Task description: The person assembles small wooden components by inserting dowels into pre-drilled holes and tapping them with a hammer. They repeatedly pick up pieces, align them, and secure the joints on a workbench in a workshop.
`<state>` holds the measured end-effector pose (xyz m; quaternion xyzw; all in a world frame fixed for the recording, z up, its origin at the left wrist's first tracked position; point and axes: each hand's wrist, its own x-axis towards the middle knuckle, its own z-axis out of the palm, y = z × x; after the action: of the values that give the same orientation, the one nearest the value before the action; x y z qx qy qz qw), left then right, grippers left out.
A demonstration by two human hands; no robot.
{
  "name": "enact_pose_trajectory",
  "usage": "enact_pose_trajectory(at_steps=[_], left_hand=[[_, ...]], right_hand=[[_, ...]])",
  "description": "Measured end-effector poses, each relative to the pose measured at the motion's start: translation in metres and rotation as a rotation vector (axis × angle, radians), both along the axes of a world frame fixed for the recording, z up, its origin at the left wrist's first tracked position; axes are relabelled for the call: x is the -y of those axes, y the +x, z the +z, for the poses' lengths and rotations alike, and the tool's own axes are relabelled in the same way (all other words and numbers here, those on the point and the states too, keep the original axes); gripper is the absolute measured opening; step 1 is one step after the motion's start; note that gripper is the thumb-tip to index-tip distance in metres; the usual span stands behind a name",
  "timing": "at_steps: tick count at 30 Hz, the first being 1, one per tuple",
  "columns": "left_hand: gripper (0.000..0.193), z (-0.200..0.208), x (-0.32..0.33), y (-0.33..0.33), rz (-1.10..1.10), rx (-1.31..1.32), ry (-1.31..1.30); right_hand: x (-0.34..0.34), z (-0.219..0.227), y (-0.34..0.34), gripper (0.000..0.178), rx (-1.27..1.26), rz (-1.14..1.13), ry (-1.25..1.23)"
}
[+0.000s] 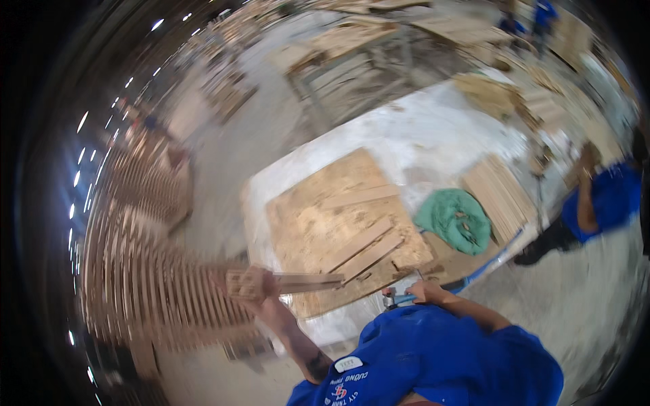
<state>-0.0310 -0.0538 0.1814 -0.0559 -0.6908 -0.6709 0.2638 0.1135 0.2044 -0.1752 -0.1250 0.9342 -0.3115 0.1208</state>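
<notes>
My left hand (261,287) is closed around wooden slats (311,281), whose far ends reach over the near left edge of a board. Motion blur smears the fingers and the slats' near ends. By the table's near edge my right hand (425,292) is closed on a small tool (399,298) with metal and blue parts, its exact kind unclear. Two loose slats (372,258) lie side by side on the wooden board (305,203), in front of both hands. Another slat (359,197) rests farther back on it.
The board lies on a white-topped table (413,135). To its right are a green sack (455,220) and a stack of slats (500,196). A blue hose (491,264) runs along the near edge. Tall stacked slats (162,284) stand left. Another person (602,199) in blue is at right.
</notes>
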Motion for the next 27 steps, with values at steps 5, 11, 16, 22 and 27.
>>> enact_pose_trajectory(at_steps=[5, 11, 16, 22, 27], left_hand=[[0.101, -0.021, 0.015, 0.017, -0.041, 0.095, 0.058], [0.102, -0.024, 0.006, 0.006, -0.156, 0.144, 0.227], [0.092, -0.012, 0.008, 0.010, -0.162, 0.107, 0.295], [0.100, -0.009, -0.008, -0.004, -0.263, 0.203, 0.272], [0.099, -0.003, 0.011, -0.009, -0.289, 0.148, 0.364]], right_hand=[[0.006, 0.008, 0.011, 0.027, 0.063, -0.186, -0.180], [-0.008, -0.009, 0.016, 0.027, 0.072, -0.169, -0.114], [-0.018, -0.006, 0.019, 0.025, 0.184, -0.288, -0.286], [-0.017, 0.003, 0.031, 0.020, 0.042, -0.403, -0.179], [-0.025, -0.003, 0.043, 0.022, -0.035, -0.480, -0.028]])
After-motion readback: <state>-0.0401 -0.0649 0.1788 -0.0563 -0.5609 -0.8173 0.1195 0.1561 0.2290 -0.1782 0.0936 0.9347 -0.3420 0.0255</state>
